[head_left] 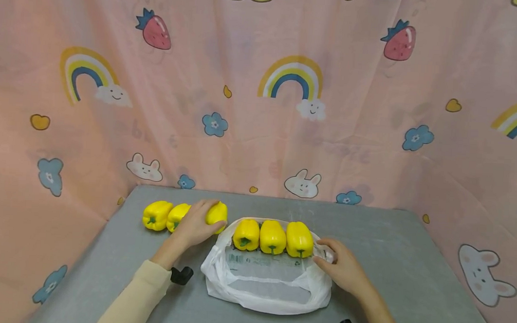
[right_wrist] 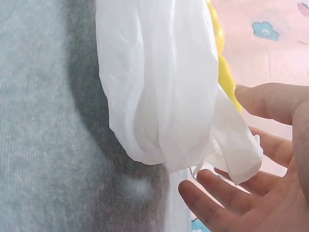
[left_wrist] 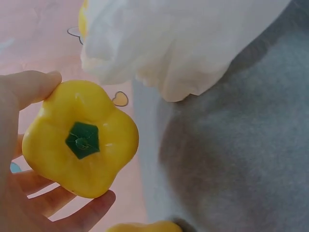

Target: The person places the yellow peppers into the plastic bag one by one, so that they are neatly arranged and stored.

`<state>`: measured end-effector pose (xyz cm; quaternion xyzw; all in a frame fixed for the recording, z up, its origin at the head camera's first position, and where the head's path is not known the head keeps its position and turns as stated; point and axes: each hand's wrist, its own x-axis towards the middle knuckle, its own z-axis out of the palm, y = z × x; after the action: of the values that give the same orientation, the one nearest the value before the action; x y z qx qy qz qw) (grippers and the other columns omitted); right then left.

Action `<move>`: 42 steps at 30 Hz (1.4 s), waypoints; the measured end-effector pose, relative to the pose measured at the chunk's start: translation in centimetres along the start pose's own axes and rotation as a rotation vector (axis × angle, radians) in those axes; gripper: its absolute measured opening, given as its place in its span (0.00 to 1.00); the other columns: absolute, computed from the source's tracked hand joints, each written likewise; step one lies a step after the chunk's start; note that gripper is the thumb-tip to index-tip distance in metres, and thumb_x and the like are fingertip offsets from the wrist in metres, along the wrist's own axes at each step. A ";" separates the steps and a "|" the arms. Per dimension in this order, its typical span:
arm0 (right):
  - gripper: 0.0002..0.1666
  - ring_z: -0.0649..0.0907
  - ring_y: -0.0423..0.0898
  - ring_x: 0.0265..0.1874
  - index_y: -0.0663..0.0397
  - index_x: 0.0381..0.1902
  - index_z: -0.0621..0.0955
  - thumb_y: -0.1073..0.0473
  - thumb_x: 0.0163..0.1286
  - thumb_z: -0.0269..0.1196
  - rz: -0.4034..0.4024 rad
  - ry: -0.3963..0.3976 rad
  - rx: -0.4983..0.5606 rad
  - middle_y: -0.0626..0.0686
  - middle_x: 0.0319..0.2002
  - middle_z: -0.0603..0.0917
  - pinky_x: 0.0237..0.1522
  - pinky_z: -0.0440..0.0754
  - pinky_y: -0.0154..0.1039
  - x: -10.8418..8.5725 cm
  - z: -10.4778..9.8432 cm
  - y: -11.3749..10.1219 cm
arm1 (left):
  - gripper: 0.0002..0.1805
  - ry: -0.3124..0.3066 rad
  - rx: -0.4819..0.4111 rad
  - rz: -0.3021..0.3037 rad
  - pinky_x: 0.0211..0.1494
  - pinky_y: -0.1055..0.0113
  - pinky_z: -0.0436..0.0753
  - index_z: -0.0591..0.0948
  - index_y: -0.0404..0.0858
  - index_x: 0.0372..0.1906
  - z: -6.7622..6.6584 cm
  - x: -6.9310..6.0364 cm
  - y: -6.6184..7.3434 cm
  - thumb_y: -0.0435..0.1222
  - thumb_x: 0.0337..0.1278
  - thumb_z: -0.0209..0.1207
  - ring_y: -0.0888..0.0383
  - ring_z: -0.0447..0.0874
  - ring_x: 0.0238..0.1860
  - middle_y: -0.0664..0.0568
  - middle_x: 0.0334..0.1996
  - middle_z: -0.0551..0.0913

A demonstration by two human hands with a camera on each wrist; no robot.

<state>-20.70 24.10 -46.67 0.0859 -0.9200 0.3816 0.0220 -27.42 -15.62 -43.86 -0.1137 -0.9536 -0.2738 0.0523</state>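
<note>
My left hand [head_left: 197, 222] grips a yellow bell pepper [left_wrist: 108, 121] with a green stem, thumb on one side and fingers on the other. It is just left of a white plastic bag [head_left: 268, 302] that lies with its mouth spread open. Inside the mouth, along the far side, three yellow bell peppers stand in a row: a left one [head_left: 247, 233], a middle one [head_left: 273, 234] and a right one [head_left: 300, 237]. My right hand [head_left: 345, 267] is at the bag's right edge, thumb and fingers apart around a loose white flap [right_wrist: 236, 150].
Left of my left hand, two more yellow peppers, an outer one [head_left: 156, 214] and an inner one [head_left: 176, 216], lie on the grey tabletop [head_left: 410, 286]. A pink patterned curtain [head_left: 351, 151] stands behind the table and at its sides.
</note>
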 end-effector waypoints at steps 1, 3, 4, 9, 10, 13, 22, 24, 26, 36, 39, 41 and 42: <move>0.28 0.77 0.63 0.60 0.61 0.62 0.78 0.53 0.69 0.69 0.001 0.003 0.000 0.65 0.65 0.76 0.50 0.82 0.56 0.0 0.0 0.1 | 0.38 0.005 0.000 0.010 0.64 0.43 0.75 0.71 0.42 0.73 -0.1 0.0 0.1 0.53 0.61 0.66 0.43 0.72 0.63 0.43 0.67 0.73; 0.28 0.77 0.62 0.59 0.61 0.62 0.78 0.53 0.69 0.69 0.000 0.006 -0.003 0.65 0.64 0.76 0.49 0.83 0.55 0.0 0.0 0.2 | 0.38 0.017 0.000 0.033 0.63 0.43 0.76 0.71 0.42 0.73 -0.3 -0.1 0.3 0.52 0.62 0.66 0.44 0.73 0.63 0.43 0.67 0.74; 0.28 0.78 0.61 0.58 0.61 0.62 0.78 0.53 0.69 0.69 0.001 0.009 -0.004 0.64 0.64 0.77 0.49 0.83 0.54 0.0 0.0 0.2 | 0.37 0.022 0.001 0.042 0.63 0.44 0.76 0.71 0.42 0.72 -0.3 -0.1 0.4 0.53 0.62 0.65 0.44 0.73 0.62 0.43 0.66 0.74; 0.28 0.78 0.59 0.56 0.61 0.62 0.78 0.53 0.69 0.69 0.011 0.003 -0.008 0.64 0.63 0.77 0.47 0.82 0.51 0.0 0.0 0.1 | 0.36 0.064 -0.006 0.105 0.61 0.45 0.78 0.73 0.41 0.71 -0.7 -0.4 0.9 0.52 0.62 0.66 0.43 0.74 0.62 0.43 0.66 0.76; 0.28 0.79 0.59 0.56 0.61 0.62 0.78 0.53 0.70 0.69 0.014 0.001 -0.009 0.64 0.63 0.77 0.46 0.82 0.51 0.0 0.0 0.1 | 0.36 0.072 -0.012 0.117 0.60 0.45 0.78 0.73 0.40 0.71 -0.7 -0.5 1.0 0.51 0.62 0.66 0.43 0.75 0.62 0.43 0.66 0.76; 0.28 0.79 0.58 0.54 0.61 0.63 0.78 0.52 0.70 0.68 0.021 -0.003 -0.013 0.64 0.64 0.77 0.45 0.82 0.50 0.0 0.0 0.0 | 0.35 0.092 -0.049 0.144 0.58 0.46 0.80 0.74 0.40 0.70 -0.9 -0.8 1.5 0.50 0.61 0.67 0.44 0.77 0.61 0.44 0.65 0.77; 0.28 0.79 0.60 0.57 0.60 0.63 0.78 0.51 0.71 0.67 0.031 -0.010 -0.018 0.64 0.64 0.76 0.49 0.83 0.55 0.0 0.0 -0.1 | 0.34 0.118 -0.119 0.193 0.51 0.53 0.83 0.75 0.42 0.69 -0.8 -1.5 3.0 0.51 0.62 0.67 0.47 0.79 0.56 0.46 0.62 0.79; 0.28 0.78 0.61 0.58 0.60 0.63 0.78 0.51 0.71 0.67 0.027 -0.009 -0.018 0.64 0.65 0.76 0.50 0.83 0.56 0.0 0.0 -0.1 | 0.34 0.115 -0.123 0.208 0.51 0.54 0.83 0.75 0.42 0.69 -0.8 -1.6 3.3 0.52 0.62 0.67 0.48 0.79 0.56 0.46 0.62 0.79; 0.28 0.78 0.62 0.59 0.60 0.63 0.78 0.51 0.71 0.67 0.028 -0.009 -0.018 0.64 0.65 0.76 0.51 0.82 0.56 -0.1 0.0 -0.1 | 0.34 0.115 -0.124 0.229 0.51 0.55 0.83 0.75 0.42 0.69 -0.7 -1.8 3.8 0.52 0.62 0.67 0.48 0.79 0.56 0.47 0.63 0.79; 0.28 0.77 0.61 0.59 0.59 0.63 0.78 0.51 0.71 0.67 0.032 -0.014 -0.014 0.64 0.64 0.76 0.51 0.82 0.56 -0.2 0.0 -0.4 | 0.34 0.050 -0.224 0.275 0.52 0.56 0.83 0.75 0.44 0.70 0.1 -2.8 6.4 0.51 0.62 0.67 0.52 0.79 0.56 0.51 0.63 0.78; 0.28 0.77 0.61 0.60 0.59 0.63 0.78 0.50 0.71 0.67 0.038 -0.017 -0.010 0.64 0.65 0.76 0.52 0.82 0.57 -0.3 -0.1 -0.4 | 0.34 0.034 -0.233 0.302 0.52 0.57 0.83 0.75 0.45 0.70 0.5 -3.1 7.1 0.53 0.62 0.67 0.53 0.79 0.56 0.52 0.63 0.78; 0.28 0.77 0.61 0.60 0.59 0.63 0.78 0.50 0.71 0.67 0.039 -0.018 -0.008 0.65 0.65 0.76 0.51 0.82 0.57 -0.3 -0.1 -0.5 | 0.34 0.025 -0.238 0.318 0.51 0.58 0.83 0.75 0.45 0.70 0.9 -3.3 7.6 0.55 0.62 0.66 0.55 0.79 0.56 0.53 0.63 0.78; 0.28 0.77 0.61 0.60 0.59 0.63 0.78 0.51 0.71 0.67 0.044 -0.017 -0.005 0.65 0.65 0.76 0.51 0.82 0.57 -0.3 -0.1 -0.5 | 0.34 0.020 -0.242 0.326 0.51 0.58 0.83 0.75 0.45 0.70 1.1 -3.4 7.8 0.55 0.63 0.65 0.55 0.79 0.56 0.53 0.63 0.78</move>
<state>-20.29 23.87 -46.30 0.0690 -0.9228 0.3790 0.0060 -22.22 -9.26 -41.32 -0.2692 -0.8822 -0.3753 0.0912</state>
